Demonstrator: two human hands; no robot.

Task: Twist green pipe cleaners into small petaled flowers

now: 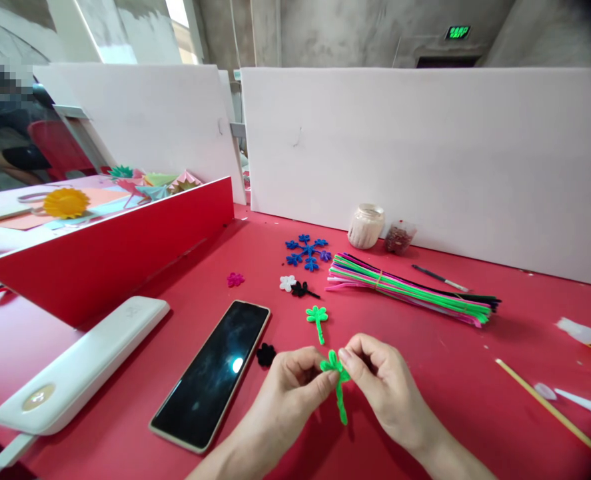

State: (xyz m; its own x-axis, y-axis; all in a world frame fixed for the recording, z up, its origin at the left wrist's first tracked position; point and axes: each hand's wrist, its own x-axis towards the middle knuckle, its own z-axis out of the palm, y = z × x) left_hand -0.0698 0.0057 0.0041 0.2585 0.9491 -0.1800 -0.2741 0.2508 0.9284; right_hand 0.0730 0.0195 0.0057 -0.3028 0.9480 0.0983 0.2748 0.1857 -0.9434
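Between my two hands is a green pipe-cleaner flower [342, 395], its twisted stem hanging down toward me. My left hand [295, 387] pinches the petals from the left. On the other side, my right hand [382, 383] grips a petal between thumb and fingers. Just beyond lies a second green pipe-cleaner flower [318, 317] with a stem. Farther back are a black flower with a stem [300, 289], a white flower [288, 283] and a blue snowflake shape [308, 251]. A black flower [266, 355] lies left of my left hand, and a magenta flower [235, 279] farther off.
A banded bundle of pipe cleaners [410, 287] lies at the right, near a jar [366, 227] and a small container [400, 237]. A phone [210, 377] and white power bank [85, 363] are at the left. A wooden stick [545, 403] and glue bottle [588, 337] lie right.
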